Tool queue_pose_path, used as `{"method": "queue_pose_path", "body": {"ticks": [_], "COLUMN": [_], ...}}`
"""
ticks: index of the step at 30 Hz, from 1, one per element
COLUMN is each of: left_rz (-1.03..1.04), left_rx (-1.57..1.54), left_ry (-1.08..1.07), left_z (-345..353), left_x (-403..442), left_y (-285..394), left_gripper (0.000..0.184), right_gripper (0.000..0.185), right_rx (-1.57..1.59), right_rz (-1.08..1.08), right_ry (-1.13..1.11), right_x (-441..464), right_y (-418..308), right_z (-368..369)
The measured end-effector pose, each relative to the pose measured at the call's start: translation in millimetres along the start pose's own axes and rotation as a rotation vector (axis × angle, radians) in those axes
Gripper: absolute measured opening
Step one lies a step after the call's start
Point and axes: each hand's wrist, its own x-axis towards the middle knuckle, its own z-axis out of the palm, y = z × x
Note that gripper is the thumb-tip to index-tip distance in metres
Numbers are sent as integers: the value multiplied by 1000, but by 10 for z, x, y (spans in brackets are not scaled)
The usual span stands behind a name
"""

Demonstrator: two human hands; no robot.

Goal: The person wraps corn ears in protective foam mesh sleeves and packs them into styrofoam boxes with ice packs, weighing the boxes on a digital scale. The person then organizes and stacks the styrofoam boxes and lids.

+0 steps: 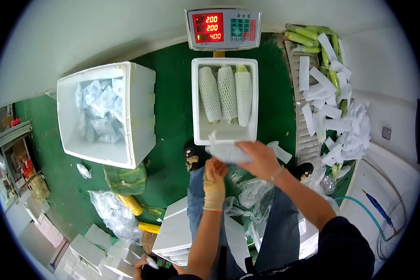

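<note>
In front of the polystyrene box, my right hand (261, 161) is bare and closed around one end of a white foam sleeve (228, 152). My left hand (214, 182), in a yellowish glove with orange fingertips, is closed at the sleeve's near left end. Whether a vegetable is inside the sleeve is not visible. The white polystyrene box (197, 102) holds three long pale-green vegetables (227, 93) in white foam nets, side by side. It stands at the foot of a scale with a lit red display (222, 29).
At left, a large polystyrene box (142, 112) holds ice packs (100, 102). At right, long green vegetables (303, 35) and white foam sleeves (326, 112) lie by a metal grate (308, 140). Plastic bags (259, 191) litter the floor near my feet. Another person's hand (140, 266) shows at lower left.
</note>
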Motion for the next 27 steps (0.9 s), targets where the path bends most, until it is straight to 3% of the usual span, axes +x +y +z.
{"method": "queue_pose_path", "body": {"ticks": [2,5,7,9,12,13,15,17,18,20,22,23,25,26,27], "left_rz": [153,141,137,378,563,554,459,367,470,852,537,524,332,274,347], "left_rx": [253,359,441,896,1392,1477,1729,1842,2053,2383,1763,1654,1537,1634,1656], "left_ry": [139,212,249,152,116,110,4,-195,-398,-806,-500,-491,-324,-256,-274], "left_z": [-185,-524,-718,-841,-77,73,527,146,112,49,220,139,507,555,616], "left_x": [-61,-70,241,576,1117,1414,1824,2847,2965,3179,2802,2823,2302,2211,1945], "left_y": [240,642,818,888,1117,1082,1104,933,994,1120,1195,1237,1211,1245,1227], "left_gripper": [45,31,32,40,63,72,62,42,35,27,23,21,24,27,23], "right_gripper": [49,50,54,57,62,67,83,81,77,80,87,93,105,115,113], "right_rx": [-103,-166,-411,-377,-245,-135,56,233,400,586,512,539,401,411,583], "right_rz": [-34,-12,13,106,306,461,677,868,1004,1045,1045,1019,1023,948,976], "right_ry": [84,35,254,285,382,464,555,233,152,258,587,622,629,655,652], "right_x": [273,406,499,363,99,85,162,474,637,718,650,557,321,107,-20], "right_y": [242,534,452,419,521,637,1099,1389,1495,1551,1252,1127,839,795,849], "right_z": [328,819,812,771,785,832,1140,1127,1183,1376,1196,1184,1380,1409,1525]}}
